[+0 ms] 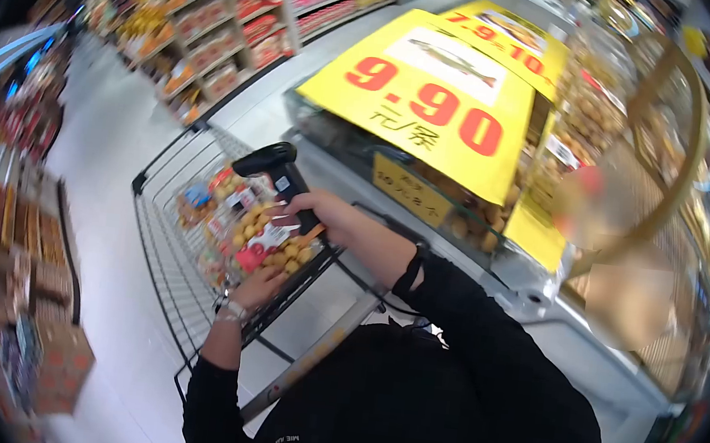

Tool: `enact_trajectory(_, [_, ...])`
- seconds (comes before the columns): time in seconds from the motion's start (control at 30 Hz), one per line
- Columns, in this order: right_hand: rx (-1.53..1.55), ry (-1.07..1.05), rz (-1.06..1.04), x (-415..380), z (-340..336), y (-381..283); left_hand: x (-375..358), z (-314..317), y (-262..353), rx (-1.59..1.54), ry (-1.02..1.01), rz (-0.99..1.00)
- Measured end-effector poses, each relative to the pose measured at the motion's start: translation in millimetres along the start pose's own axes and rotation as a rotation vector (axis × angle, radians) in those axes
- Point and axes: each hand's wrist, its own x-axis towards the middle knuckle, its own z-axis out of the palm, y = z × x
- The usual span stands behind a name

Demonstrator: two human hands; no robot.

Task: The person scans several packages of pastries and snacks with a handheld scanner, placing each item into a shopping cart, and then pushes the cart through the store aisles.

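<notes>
Inside the wire shopping cart (164,245) lie several clear bags of packaged goods. My right hand (323,215) is wrapped round the handle of a black handheld scanner (270,161), held over the cart. Under it is a clear pack of round yellowish-brown items (289,256) with a white label and a red patch. My left hand (255,287) rests on the near edge of this pack, its fingers partly hidden against it. A bracelet shows on the left wrist. Further packs (201,205) lie beyond, towards the cart's far end.
A display counter (429,173) with large yellow price signs (438,92) stands right of the cart. Shelves of packaged goods (211,25) are at the back. Cardboard boxes (61,364) and stacked goods line the left side, beside the pale aisle floor (110,161).
</notes>
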Motion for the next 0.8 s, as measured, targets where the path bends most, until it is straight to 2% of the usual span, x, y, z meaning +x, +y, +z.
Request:
enact_trajectory(0.03, [0.106, -0.060, -0.071, -17.3, -2.8, -12.0, 2.0, -4.2, 7.6, -0.003, 0.001, -0.018])
enact_trajectory(0.07, [0.133, -0.024, -0.137, -42.4, -12.7, -26.4, 6.1, -5.4, 12.7, -0.032, 0.031, 0.036])
enact_trajectory(0.1, [0.173, -0.148, -0.203, -74.4, -26.2, -38.2, 5.6, -4.2, 16.7, -0.080, 0.077, 0.077])
enact_trajectory(0.13, [0.206, -0.273, -0.271, -104.6, -44.6, -48.7, 5.4, -5.9, 24.8, -0.024, 0.109, 0.163])
enact_trajectory(0.17, [0.138, -0.244, -0.340, -134.0, -67.6, -57.2, 7.2, -12.8, 41.1, 0.029, 0.139, 0.251])
enact_trajectory(0.2, [0.068, -0.164, -0.390, -169.6, -85.9, -66.3, -0.7, -15.7, 81.0, 0.041, 0.103, 0.188])
enact_trajectory(0.23, [-0.060, -0.021, -0.459, -203.3, -102.4, -72.3, 4.0, -13.7, 106.6, 0.067, 0.087, 0.204])
enact_trajectory(0.3, [-0.367, 0.337, -0.570, -264.4, -128.5, -85.8, 14.2, -2.8, 151.6, 0.206, 0.187, 0.380])
enact_trajectory(0.37, [-0.385, 0.732, -0.564, -317.2, -148.7, -89.3, 29.6, 14.4, 213.0, 0.217, 0.130, 0.391])
enact_trajectory(0.43, [-0.339, 0.986, -0.726, -352.2, -176.9, -84.7, 55.3, 41.3, 256.3, 0.196, 0.162, 0.665])
enact_trajectory(0.53, [-0.235, 1.214, -0.869, -385.3, -212.9, -86.0, 87.1, 85.4, 325.6, 0.165, 0.068, 0.768])
enact_trajectory(0.6, [-0.234, 1.322, -1.008, -390.1, -251.8, -83.6, 133.3, 115.4, 344.1, 0.046, -0.087, 0.761])
enact_trajectory(0.63, [-0.228, 1.326, -1.010, -392.4, -264.3, -84.9, 145.3, 129.7, 360.1, 0.052, -0.092, 0.762])
enact_trajectory(0.7, [-0.271, 1.391, -0.975, -394.2, -281.8, -89.6, 165.9, 159.7, 393.3, -0.160, -0.254, 0.635])
enact_trajectory(0.73, [-0.274, 1.400, -0.923, -393.8, -290.7, -92.7, 186.9, 174.3, 403.1, -0.154, -0.255, 0.637])
enact_trajectory(0.77, [-0.204, 1.407, -0.753, -397.7, -279.0, -104.1, 212.7, 189.5, 409.4, -0.132, -0.252, 0.561])
enact_trajectory(0.8, [-0.251, 1.393, -0.802, -394.2, -290.1, -106.8, 226.7, 203.3, 416.5, -0.119, -0.243, 0.484])
